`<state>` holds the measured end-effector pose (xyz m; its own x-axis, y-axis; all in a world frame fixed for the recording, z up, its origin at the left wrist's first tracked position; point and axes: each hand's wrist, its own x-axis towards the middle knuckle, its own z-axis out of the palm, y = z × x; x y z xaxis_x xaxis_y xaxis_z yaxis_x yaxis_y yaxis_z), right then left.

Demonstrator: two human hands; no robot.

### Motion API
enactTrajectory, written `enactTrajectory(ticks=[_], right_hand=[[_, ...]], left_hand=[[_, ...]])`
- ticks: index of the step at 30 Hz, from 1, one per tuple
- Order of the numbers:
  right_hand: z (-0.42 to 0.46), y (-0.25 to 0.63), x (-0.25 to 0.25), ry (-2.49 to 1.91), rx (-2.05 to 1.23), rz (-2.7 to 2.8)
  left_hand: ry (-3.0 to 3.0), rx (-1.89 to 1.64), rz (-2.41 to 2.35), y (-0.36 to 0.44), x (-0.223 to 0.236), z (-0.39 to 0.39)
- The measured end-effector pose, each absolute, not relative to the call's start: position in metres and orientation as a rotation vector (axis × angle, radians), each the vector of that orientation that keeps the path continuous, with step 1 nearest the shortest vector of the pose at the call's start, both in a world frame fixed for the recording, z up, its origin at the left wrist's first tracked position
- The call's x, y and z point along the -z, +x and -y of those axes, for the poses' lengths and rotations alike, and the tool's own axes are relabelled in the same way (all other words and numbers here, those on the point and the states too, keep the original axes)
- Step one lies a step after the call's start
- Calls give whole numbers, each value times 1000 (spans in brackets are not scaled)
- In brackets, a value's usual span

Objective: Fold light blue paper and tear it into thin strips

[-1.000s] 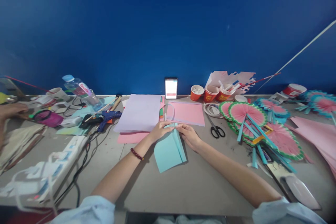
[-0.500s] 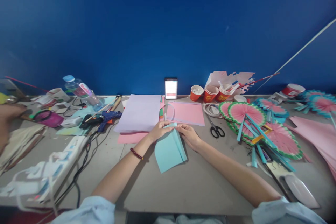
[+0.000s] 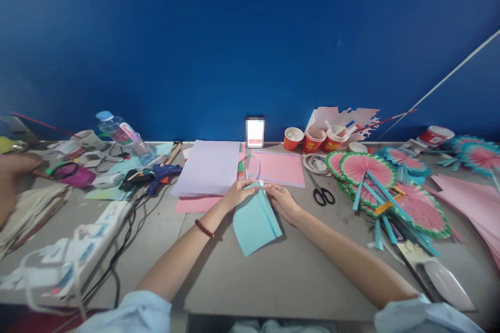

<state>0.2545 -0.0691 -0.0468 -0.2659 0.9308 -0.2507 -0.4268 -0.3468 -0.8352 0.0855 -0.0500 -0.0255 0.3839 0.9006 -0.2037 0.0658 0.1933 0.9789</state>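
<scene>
A turquoise sheet of paper [image 3: 253,223] is held tilted over the middle of the table, with a narrow folded strip along its right side. My left hand [image 3: 239,195] pinches its far end from the left, thumb on top. From the right, my right hand [image 3: 282,202] has its fingertips closed on the same end, at the folded strip. The fingertips of both hands nearly meet there. Beyond my hands lie a lilac sheet [image 3: 209,166] and a pink sheet [image 3: 275,168].
Black-handled scissors [image 3: 323,195] and pleated watermelon fans [image 3: 369,169] lie to the right. Paper cups [image 3: 294,138] and a phone [image 3: 255,131] stand by the wall. Leftward are a glue gun [image 3: 162,174], a bottle [image 3: 123,132], a power strip [image 3: 91,244] and another person's blurred hand [image 3: 15,171].
The paper's near end has swung slightly to the right, and the folded strip with it. Both my hands keep their pinch. The other person's hand at far left has shifted.
</scene>
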Motion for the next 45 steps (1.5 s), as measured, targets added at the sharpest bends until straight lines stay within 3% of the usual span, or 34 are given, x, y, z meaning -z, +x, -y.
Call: enactTrajectory(ticks=[45], right_hand=[[73,250,59,-974,-1687,812]], left_hand=[[1302,-700,-980,81,36,49]])
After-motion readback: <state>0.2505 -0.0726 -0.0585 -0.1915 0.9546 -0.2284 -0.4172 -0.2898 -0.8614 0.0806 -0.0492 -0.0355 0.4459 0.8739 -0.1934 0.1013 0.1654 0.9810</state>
